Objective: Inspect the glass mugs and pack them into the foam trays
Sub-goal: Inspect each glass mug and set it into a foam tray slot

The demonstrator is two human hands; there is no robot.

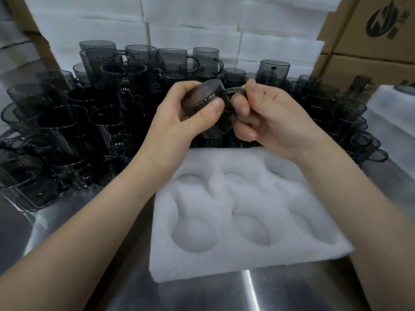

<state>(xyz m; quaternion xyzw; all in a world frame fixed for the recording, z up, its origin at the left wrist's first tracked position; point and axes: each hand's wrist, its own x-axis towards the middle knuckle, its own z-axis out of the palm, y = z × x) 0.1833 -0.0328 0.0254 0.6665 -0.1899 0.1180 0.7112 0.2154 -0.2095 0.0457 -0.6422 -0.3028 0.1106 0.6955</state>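
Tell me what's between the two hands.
A dark glass mug, in the head view: the left hand grips its body, the right hand pinches its handle.

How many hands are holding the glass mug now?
2. The left hand grips the mug near its base; the right hand pinches the handle, above the foam tray.

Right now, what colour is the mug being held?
Smoky dark grey, see-through glass mug, held by left hand and right hand. Head view.
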